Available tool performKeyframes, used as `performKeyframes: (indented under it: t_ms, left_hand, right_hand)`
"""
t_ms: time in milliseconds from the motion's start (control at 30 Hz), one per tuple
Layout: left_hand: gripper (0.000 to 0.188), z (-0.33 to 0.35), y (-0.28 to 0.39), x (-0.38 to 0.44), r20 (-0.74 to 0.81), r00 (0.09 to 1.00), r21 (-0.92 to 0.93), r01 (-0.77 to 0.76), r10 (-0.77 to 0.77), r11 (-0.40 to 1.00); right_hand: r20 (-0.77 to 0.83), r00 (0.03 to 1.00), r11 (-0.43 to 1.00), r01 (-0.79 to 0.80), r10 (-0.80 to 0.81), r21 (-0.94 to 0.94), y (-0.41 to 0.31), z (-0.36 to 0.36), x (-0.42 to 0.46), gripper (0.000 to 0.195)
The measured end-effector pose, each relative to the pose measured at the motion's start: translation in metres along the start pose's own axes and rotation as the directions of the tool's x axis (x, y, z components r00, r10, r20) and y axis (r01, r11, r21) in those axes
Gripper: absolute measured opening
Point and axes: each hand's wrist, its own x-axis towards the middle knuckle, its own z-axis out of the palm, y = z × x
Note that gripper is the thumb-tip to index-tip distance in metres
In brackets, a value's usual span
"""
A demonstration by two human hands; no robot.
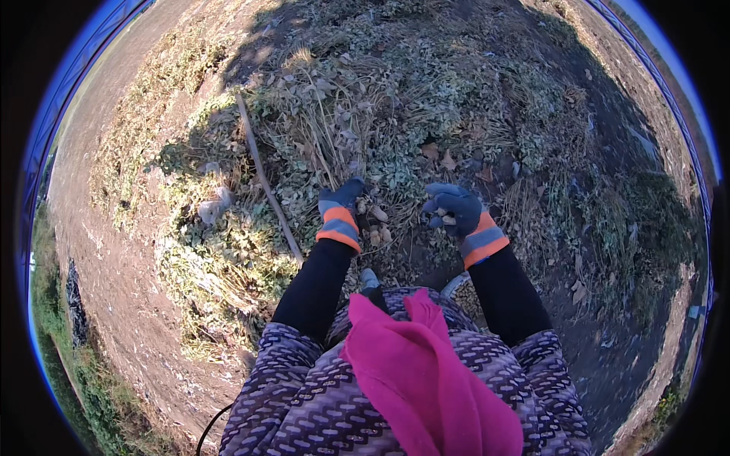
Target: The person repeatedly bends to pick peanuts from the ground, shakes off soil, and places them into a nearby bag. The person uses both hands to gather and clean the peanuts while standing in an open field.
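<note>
My left hand (pixel 342 199), in a dark glove with an orange and grey cuff, closes around stems of a pulled peanut plant (pixel 331 137). Several pale peanut pods (pixel 377 214) hang from its root end, just right of the fingers. To the right, my right hand (pixel 454 210), in a matching glove, has its fingers curled around a few peanut pods (pixel 448 218). Partly hidden below my right forearm is a round container (pixel 450 285) holding many peanuts.
Heaped peanut plants with leaves (pixel 473 102) spread ahead of me. A long wooden stick (pixel 262 174) lies on them at left, beside crumpled pale plastic (pixel 214 206). My shoe (pixel 369 278) shows below my left hand. Bare soil (pixel 114 273) lies farther left.
</note>
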Motion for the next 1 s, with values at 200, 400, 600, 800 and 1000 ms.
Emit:
performKeyframes:
  t_ms: [200, 400, 600, 800, 1000]
  left_hand:
    - [0.028, 0.022, -0.005, 0.002, 0.177, 0.967, 0.004, -0.187, 0.184, 0.982]
    - [0.023, 0.015, -0.023, 0.034, 0.43, 0.902, -0.143, 0.036, 0.029, 0.989]
    - [0.045, 0.047, -0.02, 0.01, 0.169, 0.978, -0.012, 0.129, -0.125, 0.992]
    - [0.037, 0.073, -0.055, 0.001, 0.141, 0.987, 0.181, -0.106, 0.081, 0.978]
    - [0.033, 0.068, -0.052, 0.003, 0.111, 0.942, 0.257, 0.28, -0.316, 0.925]
  right_hand:
    - [0.057, 0.974, 0.719, 0.201, -0.22, -0.666, 0.042, 0.043, 0.028, 0.049]
    - [0.098, 0.988, 0.672, 0.152, -0.117, -0.724, 0.037, 0.043, 0.037, 0.039]
    - [-0.071, 0.969, 0.888, 0.184, -0.235, -0.422, 0.045, 0.031, 0.017, 0.032]
    - [-0.208, 0.776, 0.712, 0.389, -0.595, -0.585, 0.061, 0.007, -0.002, 0.029]
    - [-0.133, 0.849, 0.723, 0.342, -0.511, -0.6, 0.018, -0.012, -0.052, 0.035]
